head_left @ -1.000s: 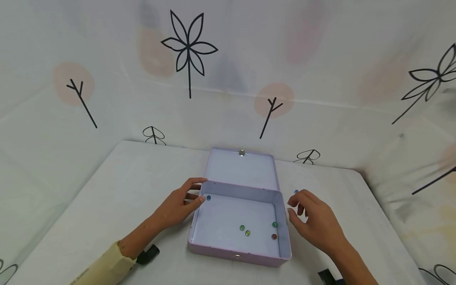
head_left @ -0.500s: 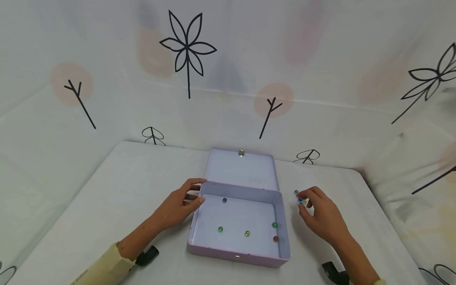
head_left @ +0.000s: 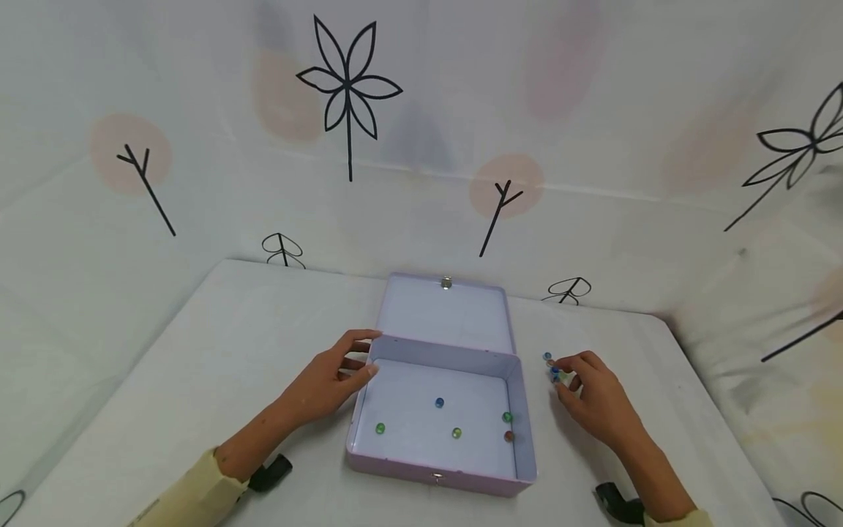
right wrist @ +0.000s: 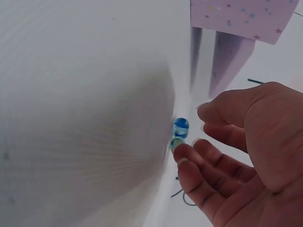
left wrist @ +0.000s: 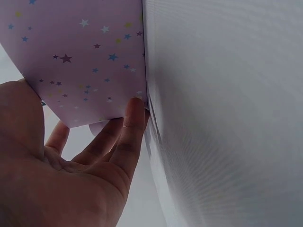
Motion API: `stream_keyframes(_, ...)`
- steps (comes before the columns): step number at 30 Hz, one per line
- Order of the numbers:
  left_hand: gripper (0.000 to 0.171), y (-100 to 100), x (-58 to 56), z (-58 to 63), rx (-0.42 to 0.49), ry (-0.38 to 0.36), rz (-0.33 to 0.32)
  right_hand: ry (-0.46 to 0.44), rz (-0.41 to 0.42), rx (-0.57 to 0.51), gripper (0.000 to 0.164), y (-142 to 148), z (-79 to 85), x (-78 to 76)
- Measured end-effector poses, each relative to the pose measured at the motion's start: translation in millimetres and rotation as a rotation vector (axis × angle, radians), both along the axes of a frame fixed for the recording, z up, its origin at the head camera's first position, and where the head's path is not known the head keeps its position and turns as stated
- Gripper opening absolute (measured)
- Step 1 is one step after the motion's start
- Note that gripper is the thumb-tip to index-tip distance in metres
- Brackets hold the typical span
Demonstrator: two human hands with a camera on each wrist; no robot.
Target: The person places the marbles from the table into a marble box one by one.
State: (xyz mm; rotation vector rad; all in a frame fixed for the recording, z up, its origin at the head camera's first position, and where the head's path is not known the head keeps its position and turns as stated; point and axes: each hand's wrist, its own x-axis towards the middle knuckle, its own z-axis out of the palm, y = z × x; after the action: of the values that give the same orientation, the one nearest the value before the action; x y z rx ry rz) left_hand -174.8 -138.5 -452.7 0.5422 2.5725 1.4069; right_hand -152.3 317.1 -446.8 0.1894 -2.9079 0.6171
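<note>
A lilac tin box (head_left: 395, 462) stands with its lid (head_left: 444, 311) laid back. Inside are several glass marbles, among them a blue marble (head_left: 439, 402), a green marble (head_left: 380, 428) and a reddish-brown marble (head_left: 508, 436). My left hand (head_left: 327, 388) holds the box at its back left corner, the thumb at the rim and the fingers against the outside. Right of the box, my right hand (head_left: 598, 399) is at a small group of marbles (head_left: 555, 372), its fingers loosely bent with a gap to the thumb. A blue marble (right wrist: 181, 127) lies by the fingertips in the right wrist view.
White cloth covers the table (head_left: 263, 315). Behind it rises a white backdrop (head_left: 421, 219) with printed plants. The lid carries a metal clasp (head_left: 446, 282) at its far edge.
The blue marble inside the box has rolled right and toward the front; one green marble has rolled left. My right hand has moved from the box's right side to the marbles outside. The left hand stays.
</note>
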Motion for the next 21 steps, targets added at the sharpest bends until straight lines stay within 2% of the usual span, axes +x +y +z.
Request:
stream_keyframes(7, 0.055, 0.0, 2.0, 1.6, -0.004, -0.006, 0.005, 0.0, 0.018, -0.014, 0.034, 4.6, -9.3, -3.5)
stream_keyframes(15, 0.055, 1.0, 1.4, 0.9, 0.003, -0.01, -0.001, -0.042, 0.014, 0.004, 0.021, 6.1, -9.3, -3.5)
stream_keyframes(21, 0.054, 0.3, 1.2, 1.2, 0.002, -0.001, 0.0, -0.089, 0.031, -0.006, 0.019, 6.3, -8.0, -4.1)
